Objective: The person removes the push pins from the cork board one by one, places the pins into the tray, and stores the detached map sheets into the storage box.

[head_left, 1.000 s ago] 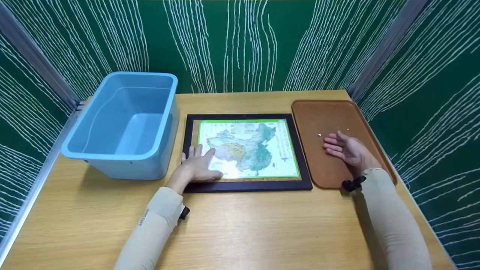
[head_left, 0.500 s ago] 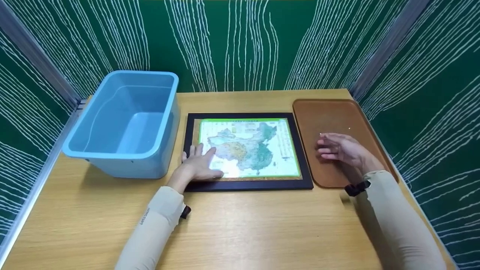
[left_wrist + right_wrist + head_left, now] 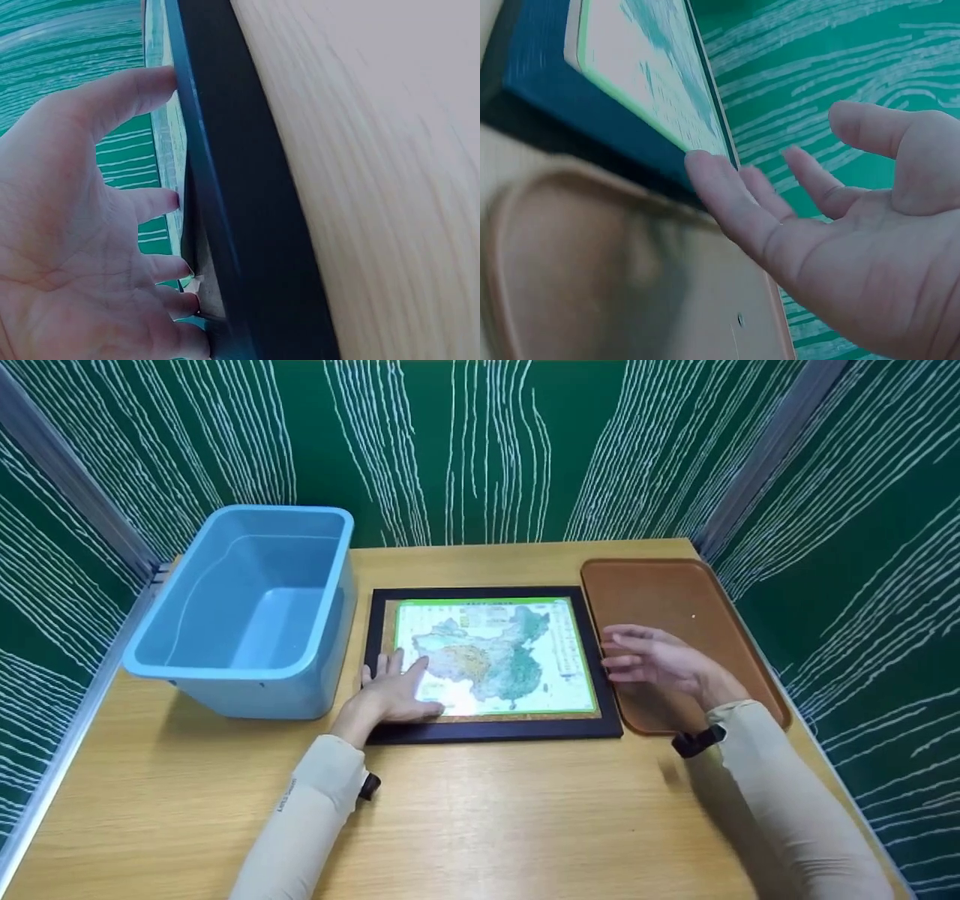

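A black picture frame (image 3: 499, 730) lies flat on the table, with a map (image 3: 480, 637) of green and tan land set inside it. My left hand (image 3: 391, 690) is spread over the frame's lower left part, its fingertips on the map and its border. Over the left part of a brown tray (image 3: 645, 592) is my right hand (image 3: 660, 660), with fingers extended at the frame's right edge. In the right wrist view its thumb (image 3: 870, 127) stands apart from the fingers, and nothing shows between them. A tiny shiny bit (image 3: 693, 616) lies on the tray.
A blue plastic bin (image 3: 334, 585) stands left of the frame and holds nothing visible. Green walls (image 3: 495, 450) with white wavy lines enclose the wooden table (image 3: 525, 817) at the back and sides. The tray adjoins the frame's right side.
My right hand has moved left across the tray to the frame's edge, turning from palm-up. A second shiny bit seen on the tray earlier no longer shows. The left hand stays put.
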`<state>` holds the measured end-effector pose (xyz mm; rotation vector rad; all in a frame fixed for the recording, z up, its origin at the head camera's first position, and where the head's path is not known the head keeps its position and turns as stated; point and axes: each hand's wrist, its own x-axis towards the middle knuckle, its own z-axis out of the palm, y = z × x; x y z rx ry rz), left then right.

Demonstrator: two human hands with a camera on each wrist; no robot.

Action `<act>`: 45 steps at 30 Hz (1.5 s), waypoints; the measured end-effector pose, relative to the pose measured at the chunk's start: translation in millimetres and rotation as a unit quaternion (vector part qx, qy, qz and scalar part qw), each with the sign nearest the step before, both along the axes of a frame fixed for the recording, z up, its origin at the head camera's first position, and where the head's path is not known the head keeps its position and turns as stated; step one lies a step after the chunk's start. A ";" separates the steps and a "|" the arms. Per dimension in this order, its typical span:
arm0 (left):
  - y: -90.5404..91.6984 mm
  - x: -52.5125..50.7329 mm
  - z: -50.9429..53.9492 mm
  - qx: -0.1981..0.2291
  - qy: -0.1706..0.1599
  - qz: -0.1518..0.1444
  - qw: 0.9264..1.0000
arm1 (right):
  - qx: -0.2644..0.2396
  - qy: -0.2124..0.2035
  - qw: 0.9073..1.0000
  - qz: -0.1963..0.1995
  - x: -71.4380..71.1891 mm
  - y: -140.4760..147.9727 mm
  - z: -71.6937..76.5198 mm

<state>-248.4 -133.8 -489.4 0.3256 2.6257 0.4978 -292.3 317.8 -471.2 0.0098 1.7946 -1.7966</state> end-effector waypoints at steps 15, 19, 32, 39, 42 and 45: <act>-3.4 -2.4 5.9 0.065 0.071 0.029 0.995 | -0.028 -0.031 0.999 0.028 1.3 -23.2 3.6; -3.9 -0.4 9.8 0.057 0.115 0.073 0.989 | -0.027 -0.029 0.999 0.033 1.5 -26.7 4.3; -4.9 6.4 10.4 0.039 0.130 0.124 0.983 | -0.046 -0.041 0.998 0.009 4.0 -28.3 1.5; -4.3 6.4 8.4 0.070 0.121 0.119 0.983 | -0.067 -0.047 0.997 -0.002 5.6 -22.9 -4.9; -4.4 7.2 5.9 0.078 0.116 0.117 0.983 | -0.081 -0.059 0.995 -0.007 6.2 -21.4 -8.6; -4.5 7.8 3.8 0.091 0.118 0.118 0.982 | -0.086 -0.065 0.994 -0.010 5.7 -20.1 -10.2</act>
